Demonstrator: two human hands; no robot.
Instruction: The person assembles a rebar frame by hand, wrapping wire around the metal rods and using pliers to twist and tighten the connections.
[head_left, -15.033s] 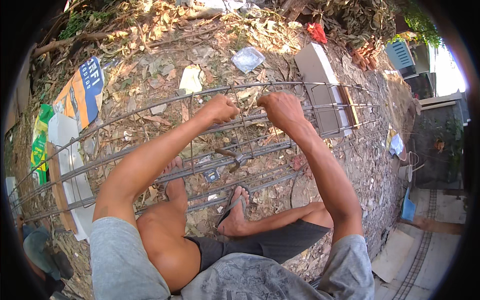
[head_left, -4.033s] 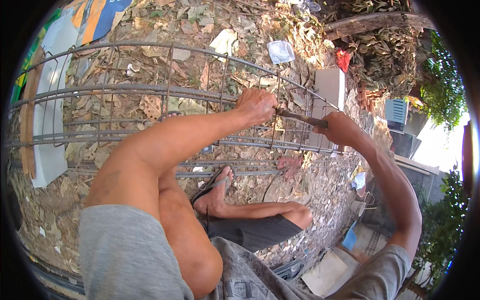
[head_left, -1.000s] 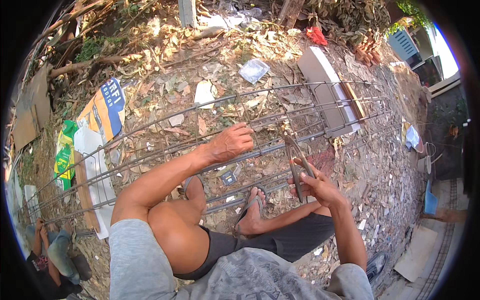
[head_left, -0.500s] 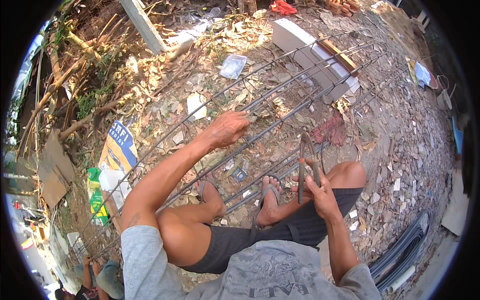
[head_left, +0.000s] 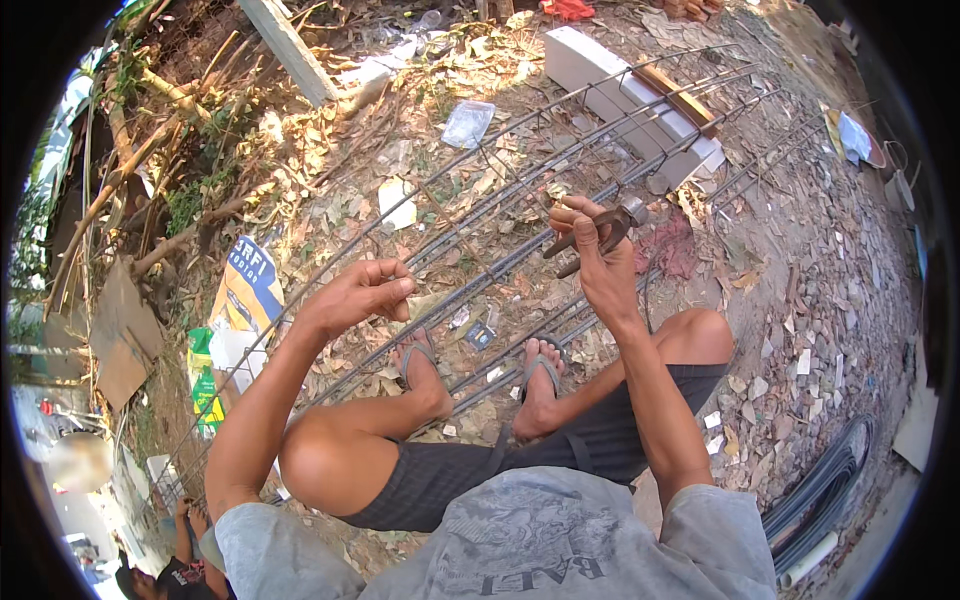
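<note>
So, going left to right: a blue and yellow bag point(head_left: 245, 290) lies on the leafy ground by the long rebar cage point(head_left: 480, 265). The left hand point(head_left: 358, 298) sits at the cage's upper bar, fingers curled nearly closed and pinched together; whether there's wire between them is too small to tell. Both sandalled feet point(head_left: 480, 365) rest against the lower bars. The right hand point(head_left: 598, 255) is raised over the cage, wrapped tight around rusty pincers point(head_left: 598, 230). Further right, the cage's far end rests on a white block point(head_left: 625, 85).
</note>
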